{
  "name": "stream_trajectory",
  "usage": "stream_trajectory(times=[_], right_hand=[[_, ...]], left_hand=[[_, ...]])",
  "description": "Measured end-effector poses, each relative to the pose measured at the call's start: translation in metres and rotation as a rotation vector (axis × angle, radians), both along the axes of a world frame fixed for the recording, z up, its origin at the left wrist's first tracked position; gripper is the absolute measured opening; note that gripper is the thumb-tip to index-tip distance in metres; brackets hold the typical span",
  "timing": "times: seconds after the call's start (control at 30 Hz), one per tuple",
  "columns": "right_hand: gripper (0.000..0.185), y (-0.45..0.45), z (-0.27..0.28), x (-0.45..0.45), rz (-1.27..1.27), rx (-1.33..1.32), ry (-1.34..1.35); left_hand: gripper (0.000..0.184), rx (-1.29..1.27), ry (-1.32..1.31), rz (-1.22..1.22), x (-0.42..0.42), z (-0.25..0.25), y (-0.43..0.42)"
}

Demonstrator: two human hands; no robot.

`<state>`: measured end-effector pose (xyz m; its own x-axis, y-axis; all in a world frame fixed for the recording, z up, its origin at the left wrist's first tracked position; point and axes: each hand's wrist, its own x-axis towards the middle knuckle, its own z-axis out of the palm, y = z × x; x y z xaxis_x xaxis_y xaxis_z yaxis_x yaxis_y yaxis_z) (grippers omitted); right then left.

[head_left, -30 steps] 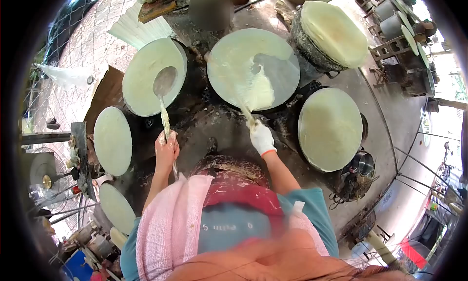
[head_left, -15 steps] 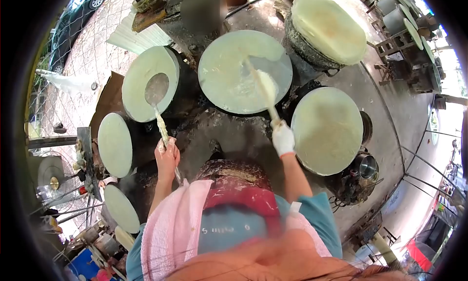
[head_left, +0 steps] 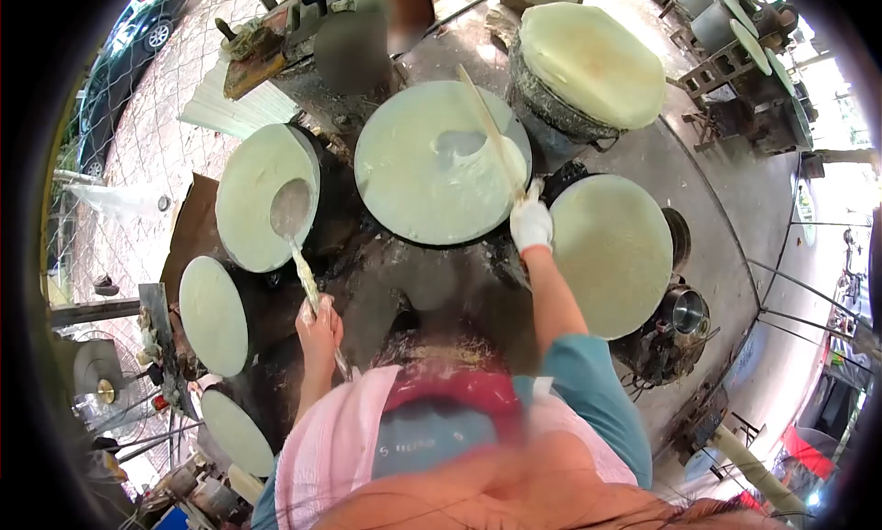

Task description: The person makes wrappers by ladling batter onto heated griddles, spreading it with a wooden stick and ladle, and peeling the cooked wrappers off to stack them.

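My bare left hand point(head_left: 319, 326) is closed around the wrapped handle of a long ladle point(head_left: 304, 271). Its round grey head point(head_left: 291, 207) lies over the pale, left round griddle point(head_left: 246, 186). In a white glove, my right hand point(head_left: 531, 225) grips a long wooden spatula point(head_left: 491, 126), slanted across the middle round griddle point(head_left: 413, 195). Pale wet batter point(head_left: 503, 167) is gathered along the spatula's right part, beside a bare greyish patch. The gloved hand is at that griddle's right rim.
A pale round griddle point(head_left: 611, 254) stands close to my right arm. Behind it is a pot topped with a pale sheet point(head_left: 593, 66). Two pale discs point(head_left: 214, 316) point(head_left: 237, 431) stand at the left. A metal pot point(head_left: 684, 310) sits at the right, a fan point(head_left: 101, 378) far left.
My right hand has brought the spatula toward the middle griddle's right rim, and the bare patch has shrunk. The view has shifted slightly; my left hand keeps the ladle over the left griddle.
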<state>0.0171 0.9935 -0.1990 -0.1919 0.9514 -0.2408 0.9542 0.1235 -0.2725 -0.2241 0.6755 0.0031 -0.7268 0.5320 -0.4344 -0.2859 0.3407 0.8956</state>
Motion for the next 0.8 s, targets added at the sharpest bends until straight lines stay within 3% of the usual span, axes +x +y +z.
stream_trajectory(times=[0.03, 0.17, 0.27, 0.3, 0.37, 0.4, 0.43, 0.47, 0.53, 0.57, 0.63, 0.7, 0.77, 0.8], right_hand=[[0.058, 0.025, 0.039, -0.018, -0.151, -0.075, 0.038], [0.058, 0.123, 0.04, -0.059, -0.002, 0.062, -0.053], [0.051, 0.118, 0.066, -0.089, -0.05, 0.078, 0.017], [0.047, 0.108, 0.044, -0.084, 0.084, 0.176, 0.315], [0.046, 0.058, 0.018, -0.073, 0.198, 0.127, 0.78], [0.048, 0.016, 0.05, -0.055, 0.25, 0.12, 0.804], [0.051, -0.015, 0.059, -0.038, 0.215, 0.061, 0.861], [0.05, -0.043, 0.056, -0.026, 0.016, -0.1, 1.223], [0.044, -0.083, 0.064, -0.002, -0.306, -0.023, 1.277], [0.039, -0.092, 0.025, 0.021, -0.458, -0.289, 1.378], [0.037, -0.122, 0.066, 0.022, -0.682, -0.76, 1.209], [0.034, -0.132, 0.073, 0.023, -0.557, -0.85, 1.215], [0.018, -0.122, 0.072, 0.025, -0.51, -0.593, 1.212], [0.016, -0.112, 0.071, 0.033, -0.556, -0.586, 1.246]], left_hand=[[0.016, -0.026, 0.04, 0.009, 0.004, 0.0, -0.003], [0.01, -0.087, 0.014, 0.001, 0.011, 0.003, -0.022], [0.01, -0.101, -0.021, -0.026, 0.011, 0.002, -0.028], [0.01, -0.093, -0.038, -0.032, 0.01, 0.001, -0.029], [0.01, -0.08, -0.032, -0.063, 0.006, 0.0, -0.03], [0.011, -0.082, -0.018, -0.089, 0.004, 0.002, -0.028], [0.012, -0.08, -0.001, -0.118, 0.001, 0.004, -0.024], [0.008, -0.057, -0.032, -0.116, -0.003, 0.005, -0.022], [0.007, -0.026, -0.045, -0.128, -0.009, 0.002, -0.016], [0.007, -0.01, -0.053, -0.132, -0.013, -0.001, -0.013], [0.011, 0.017, -0.054, -0.185, -0.022, -0.008, -0.006], [0.014, 0.021, -0.035, -0.243, -0.028, -0.007, 0.004], [0.015, 0.035, -0.004, -0.271, -0.032, -0.003, 0.011], [0.016, 0.045, 0.013, -0.284, -0.033, -0.002, 0.015]])
